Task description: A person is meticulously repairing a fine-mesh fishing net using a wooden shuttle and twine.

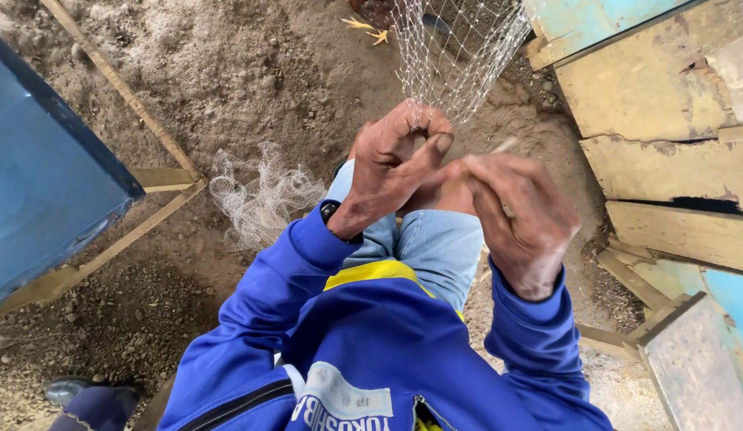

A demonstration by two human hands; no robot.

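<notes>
A blue jacket (371, 351) with a yellow band is filling the bottom of the view, and jeans (431, 243) are showing just beyond it. Above the knee the two hands are working close together, touching at the fingertips. The left hand (395, 172) is curling shut, its fingers pinching the lower edge of the net (455, 56) at the top of the fist. The right hand (519, 219) is closing around a thin pale stick (503, 146), whose tip is poking out above the knuckles toward the mesh; how tightly the fingers are gripping it cannot be told. The net is stretching taut from the left hand up and away to the top edge. A loose heap of net (260, 195) is lying on the dirt floor (228, 72) to the left, near a wooden frame (160, 179) and a blue box (44, 175). Worn painted planks (659, 120) are standing along the right. A shoe (72, 389) is resting at lower left.
</notes>
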